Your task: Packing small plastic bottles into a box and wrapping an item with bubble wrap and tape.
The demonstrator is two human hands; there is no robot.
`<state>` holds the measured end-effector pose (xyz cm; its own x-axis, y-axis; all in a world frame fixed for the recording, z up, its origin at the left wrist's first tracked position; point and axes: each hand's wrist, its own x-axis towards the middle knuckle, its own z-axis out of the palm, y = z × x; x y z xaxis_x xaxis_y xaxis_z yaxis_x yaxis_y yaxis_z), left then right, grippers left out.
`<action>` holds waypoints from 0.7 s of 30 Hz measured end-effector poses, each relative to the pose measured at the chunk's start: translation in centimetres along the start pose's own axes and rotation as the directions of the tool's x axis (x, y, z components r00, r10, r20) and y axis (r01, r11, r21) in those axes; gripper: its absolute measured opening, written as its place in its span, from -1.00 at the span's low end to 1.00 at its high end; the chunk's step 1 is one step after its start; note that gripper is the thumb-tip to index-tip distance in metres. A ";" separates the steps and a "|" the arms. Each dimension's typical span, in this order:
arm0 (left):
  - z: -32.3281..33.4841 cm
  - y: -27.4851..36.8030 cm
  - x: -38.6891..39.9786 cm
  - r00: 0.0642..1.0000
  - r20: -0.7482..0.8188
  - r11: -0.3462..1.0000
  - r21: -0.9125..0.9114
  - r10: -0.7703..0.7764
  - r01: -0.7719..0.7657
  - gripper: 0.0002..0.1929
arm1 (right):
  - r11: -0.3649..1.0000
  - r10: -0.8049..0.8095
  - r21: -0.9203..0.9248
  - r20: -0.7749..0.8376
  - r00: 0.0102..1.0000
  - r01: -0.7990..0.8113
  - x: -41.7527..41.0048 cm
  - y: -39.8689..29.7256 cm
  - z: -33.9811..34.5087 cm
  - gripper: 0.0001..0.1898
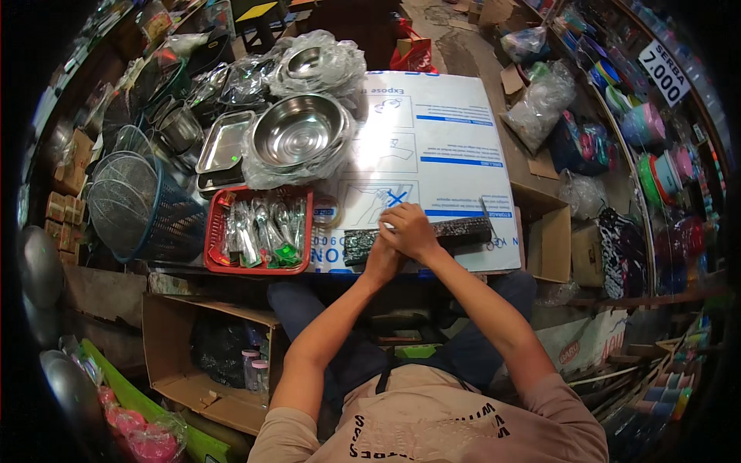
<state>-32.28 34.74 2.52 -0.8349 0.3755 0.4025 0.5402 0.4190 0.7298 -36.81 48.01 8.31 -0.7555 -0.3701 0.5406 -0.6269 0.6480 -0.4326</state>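
Observation:
A long dark package in shiny plastic wrap [463, 231] lies across the near edge of the white printed board [457, 168]. Both my hands meet over its middle. My left hand [383, 254] rests on the package, its fingers mostly hidden. On top of it lies my right hand [410, 228], fingers bent and touching the left. Whether either hand grips the package cannot be made out. Scissors [490, 231] lie by the package's right end, blades pointing away from me. Left of the package, a roll of clear tape [327, 211] sits beside a red plastic basket [308, 231] of wrapped spoons.
Steel bowls [298, 133] in plastic and metal trays [224, 142] stand behind the basket. At left is a blue mesh basket [173, 214] with wire strainers. An open cardboard box [541, 237] adjoins the board's right side; another box [217, 399] sits low at left.

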 end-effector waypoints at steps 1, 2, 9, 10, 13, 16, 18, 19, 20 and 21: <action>0.4 -0.6 -0.4 1.000 -0.007 1.000 0.011 -0.002 0.002 -0.60 | 0.999 -0.007 0.042 0.034 0.999 0.006 1.3 -0.6 1.9 -0.88; 1.0 -1.2 -0.7 0.999 -0.025 0.999 0.023 0.023 -0.023 -0.57 | 0.997 -0.025 0.081 0.089 0.996 0.018 2.5 -1.4 3.8 -0.87; 2.5 -1.4 -1.2 0.976 -0.106 0.951 0.268 0.191 -0.157 -0.52 | 0.991 -0.058 -0.088 0.412 0.909 0.103 5.2 -1.7 13.8 -0.72; 2.6 -1.3 -1.2 0.977 -0.108 0.952 0.270 0.182 -0.147 -0.51 | 0.975 -0.061 -0.164 0.457 0.887 0.152 5.4 -1.9 14.5 -0.73; 2.3 -1.3 -1.8 0.978 -0.126 0.954 0.271 0.169 -0.130 -0.50 | 0.929 -0.103 -0.252 0.530 0.841 0.273 5.7 -2.0 15.0 -0.76; 1.9 -0.9 -1.6 0.990 -0.093 0.971 0.224 0.106 -0.083 -0.49 | 0.944 -0.077 -0.221 0.577 0.813 0.246 5.7 -0.8 14.0 -0.72; 1.7 -0.9 -1.1 0.998 -0.035 0.976 0.213 0.048 -0.040 -0.49 | 0.981 -0.070 -0.120 0.522 0.850 0.154 5.8 -0.1 12.8 -0.70; 1.7 -0.9 -1.2 0.998 -0.038 0.976 0.213 0.047 -0.038 -0.49 | 0.998 -0.054 -0.009 0.463 0.885 0.066 6.0 -0.1 12.1 -0.68; 1.7 -0.7 -1.3 1.000 0.012 0.980 0.195 -0.027 0.024 -0.48 | 0.996 0.006 0.080 0.432 0.902 -0.045 5.9 0.0 11.0 -0.69; 1.8 -0.6 -1.3 0.993 0.061 0.980 0.182 -0.099 0.087 -0.48 | 0.996 0.004 0.079 0.432 0.902 -0.042 5.9 -0.1 10.0 -0.69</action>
<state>-31.27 35.50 0.58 -0.8765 0.3815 0.2936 0.4758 0.5932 0.6495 -43.09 39.11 4.29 -0.7659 -0.6188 0.1748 -0.6079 0.6083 -0.5103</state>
